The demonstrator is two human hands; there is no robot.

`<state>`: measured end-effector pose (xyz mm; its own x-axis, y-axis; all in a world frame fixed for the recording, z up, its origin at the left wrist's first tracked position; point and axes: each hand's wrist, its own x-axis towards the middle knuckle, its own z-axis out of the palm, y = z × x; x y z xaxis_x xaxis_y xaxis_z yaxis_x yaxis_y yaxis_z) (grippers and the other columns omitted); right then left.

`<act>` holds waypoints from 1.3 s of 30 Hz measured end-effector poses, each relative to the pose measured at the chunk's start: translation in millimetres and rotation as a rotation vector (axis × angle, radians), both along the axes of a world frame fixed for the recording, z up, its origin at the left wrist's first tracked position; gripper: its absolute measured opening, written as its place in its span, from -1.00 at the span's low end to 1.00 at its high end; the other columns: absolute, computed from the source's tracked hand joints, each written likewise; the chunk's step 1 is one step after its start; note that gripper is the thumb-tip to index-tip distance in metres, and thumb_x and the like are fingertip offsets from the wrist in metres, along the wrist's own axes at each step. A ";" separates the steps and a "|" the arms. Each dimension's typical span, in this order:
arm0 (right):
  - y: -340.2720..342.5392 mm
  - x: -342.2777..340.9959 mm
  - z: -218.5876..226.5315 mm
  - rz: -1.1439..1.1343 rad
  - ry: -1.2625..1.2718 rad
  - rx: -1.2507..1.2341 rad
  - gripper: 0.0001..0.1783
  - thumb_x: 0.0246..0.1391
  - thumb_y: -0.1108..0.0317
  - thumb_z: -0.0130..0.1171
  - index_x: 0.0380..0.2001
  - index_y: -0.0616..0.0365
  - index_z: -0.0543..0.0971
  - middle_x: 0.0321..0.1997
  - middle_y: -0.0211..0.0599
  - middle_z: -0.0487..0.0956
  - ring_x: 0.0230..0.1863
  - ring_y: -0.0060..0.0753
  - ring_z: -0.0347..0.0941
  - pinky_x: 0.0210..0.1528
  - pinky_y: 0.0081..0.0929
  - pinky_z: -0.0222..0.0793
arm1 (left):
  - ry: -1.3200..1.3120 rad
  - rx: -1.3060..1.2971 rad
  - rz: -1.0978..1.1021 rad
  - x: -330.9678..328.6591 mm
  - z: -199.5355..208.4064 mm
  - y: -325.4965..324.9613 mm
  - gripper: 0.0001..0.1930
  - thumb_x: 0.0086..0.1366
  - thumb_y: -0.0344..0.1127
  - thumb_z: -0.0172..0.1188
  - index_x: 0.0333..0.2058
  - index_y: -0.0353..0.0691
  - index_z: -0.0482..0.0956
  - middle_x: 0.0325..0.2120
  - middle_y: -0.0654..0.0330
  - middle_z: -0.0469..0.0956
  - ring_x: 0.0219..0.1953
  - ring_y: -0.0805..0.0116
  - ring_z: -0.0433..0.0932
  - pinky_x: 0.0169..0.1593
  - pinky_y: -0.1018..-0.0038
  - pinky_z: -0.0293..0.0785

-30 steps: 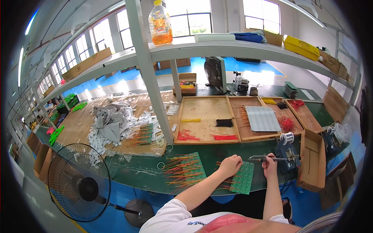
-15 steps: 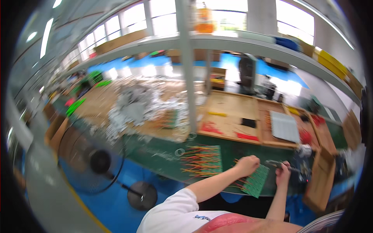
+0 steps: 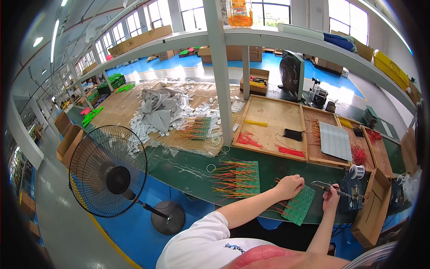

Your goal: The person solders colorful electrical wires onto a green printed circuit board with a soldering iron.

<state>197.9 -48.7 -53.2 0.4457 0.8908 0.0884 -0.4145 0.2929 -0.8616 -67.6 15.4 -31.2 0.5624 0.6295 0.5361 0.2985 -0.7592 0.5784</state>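
Observation:
My left hand (image 3: 290,186) is closed in a pinch at the far edge of a green circuit board (image 3: 302,210). What its fingertips hold, if anything, is too small to make out. Red and orange wires stick out from the left side of that board, partly under my left forearm. My right hand (image 3: 330,199) grips a soldering iron (image 3: 344,193), its thin tip pointing left toward the board, apart from it. Left of my left forearm lies a second green board (image 3: 254,179) with rows of red and orange wires.
A solder spool (image 3: 357,171) sits by a dark soldering station (image 3: 347,186) at the right, beside an open cardboard box (image 3: 372,204). Wooden trays (image 3: 268,156) hold wire bundles. A shelf post (image 3: 220,85) rises behind the bench; a floor fan (image 3: 117,179) stands left.
The view has shifted slightly and is sharper now. Both hands keep nearly the same pose, the left still pinched by the board and the right still holding the soldering iron.

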 end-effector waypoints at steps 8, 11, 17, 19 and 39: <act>2.1 -0.2 0.0 0.024 -0.009 -0.009 -0.93 0.21 0.45 0.06 -0.32 -0.01 0.43 -0.54 -0.51 0.43 -0.64 -0.68 0.32 -0.66 -0.68 0.14 | -0.003 -0.010 -0.009 -2.3 2.0 1.5 -0.91 0.22 -0.38 0.21 -0.31 -0.19 0.52 -0.38 0.07 0.51 -0.30 -0.01 0.58 -0.22 0.18 0.54; 1.1 1.4 -1.5 0.036 0.002 -0.003 -0.93 0.20 0.45 0.08 -0.32 -0.01 0.43 -0.54 -0.50 0.43 -0.65 -0.67 0.29 -0.65 -0.67 0.12 | 0.006 -0.042 -0.030 -4.0 6.0 -2.3 -0.90 0.19 -0.39 0.21 -0.30 -0.18 0.53 -0.38 0.08 0.50 -0.31 0.00 0.59 -0.22 0.18 0.54; -10.9 8.4 -5.8 0.033 0.014 0.007 -0.92 0.19 0.46 0.09 -0.34 0.00 0.43 -0.51 -0.47 0.47 -0.64 -0.65 0.31 -0.66 -0.67 0.14 | 0.002 -0.070 -0.025 2.2 6.3 -16.0 -0.90 0.17 -0.41 0.19 -0.31 -0.19 0.55 -0.39 0.07 0.52 -0.28 0.01 0.58 -0.19 0.18 0.52; -14.4 28.2 -19.0 0.128 0.014 0.064 -0.92 0.16 0.49 0.13 -0.33 0.04 0.45 -0.38 -0.41 0.54 -0.44 -0.57 0.50 -0.50 -0.61 0.40 | 0.033 -0.047 -0.005 6.4 7.3 -11.9 -0.89 0.13 -0.41 0.17 -0.33 -0.18 0.60 -0.38 0.05 0.55 -0.26 0.00 0.59 -0.14 0.17 0.54; 12.7 10.6 -14.5 0.119 0.091 0.022 -0.97 0.19 0.45 0.16 -0.35 0.12 0.52 -0.47 -0.40 0.52 -0.55 -0.59 0.41 -0.55 -0.60 0.18 | 0.438 0.056 0.189 -8.3 -6.2 3.2 -0.59 0.34 -0.16 0.14 0.13 -0.08 0.49 0.15 0.17 0.44 0.27 0.10 0.28 0.30 0.10 0.08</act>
<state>208.5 -36.0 -67.7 0.3441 0.9361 0.0727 -0.5236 0.2556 -0.8127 -75.9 18.6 -37.4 0.6211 0.7197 0.3102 0.6411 -0.6943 0.3271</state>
